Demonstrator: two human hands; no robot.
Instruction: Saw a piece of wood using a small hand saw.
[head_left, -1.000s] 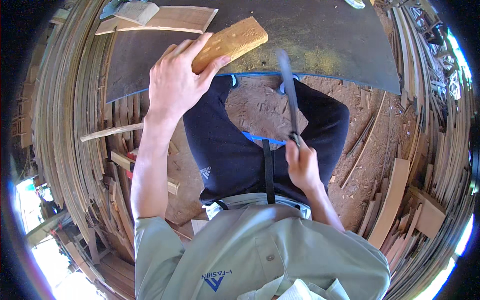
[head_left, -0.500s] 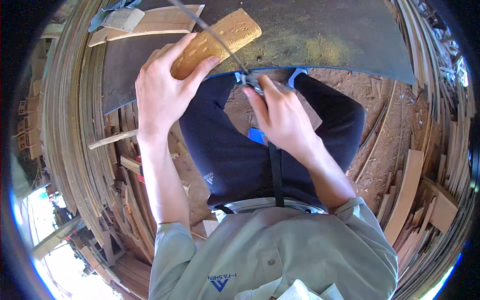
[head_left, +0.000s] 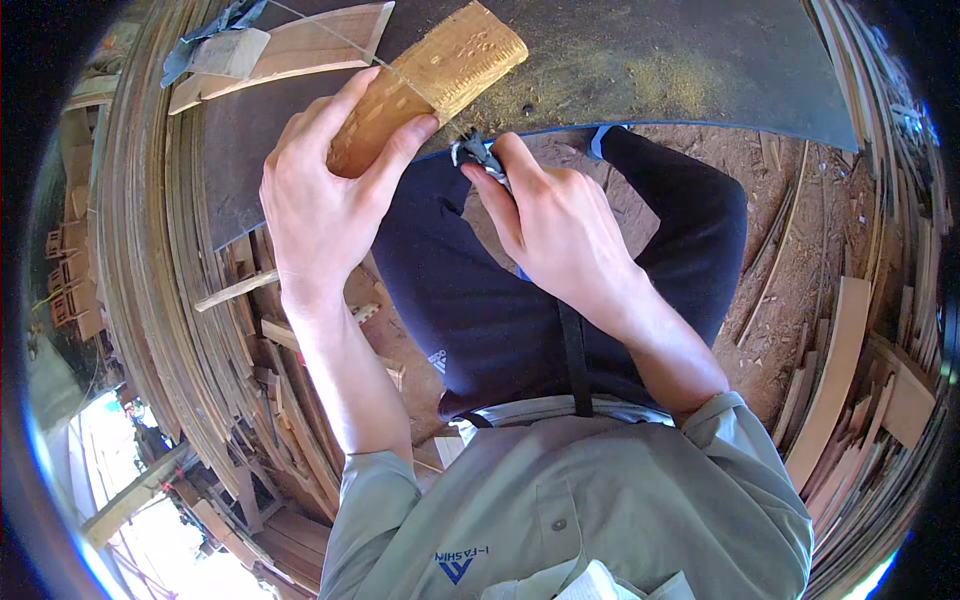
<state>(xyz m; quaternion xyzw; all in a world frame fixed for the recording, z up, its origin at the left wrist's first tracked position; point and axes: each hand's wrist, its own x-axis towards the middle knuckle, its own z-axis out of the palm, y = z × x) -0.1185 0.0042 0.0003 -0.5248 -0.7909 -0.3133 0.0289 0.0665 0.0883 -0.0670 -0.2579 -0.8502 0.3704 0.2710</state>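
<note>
My left hand (head_left: 315,200) grips a yellowish wooden block (head_left: 450,60) at the edge of a dark board (head_left: 680,65); its thumb and fingers press round the lower-left part. My right hand (head_left: 560,220) holds the dark handle (head_left: 472,152) of a long, thin-bladed tool, just right of my left thumb. The narrow blade (head_left: 395,72) runs from the handle up-left across the block. Behind my left hand lie a curved wooden piece (head_left: 310,50), a small pale piece (head_left: 228,55) and crumpled blue-grey material (head_left: 205,30).
Long wooden slats (head_left: 150,220) are stacked at the left, with more pieces (head_left: 825,380) along the right. Below the board are my legs in dark trousers (head_left: 690,230), over a brown dirt floor (head_left: 775,210) strewn with chips and thin strips.
My right hand has risen from near my lap to beside the block, swinging the blade from upright to lying diagonally across it. My left hand and the block have shifted slightly left and down.
</note>
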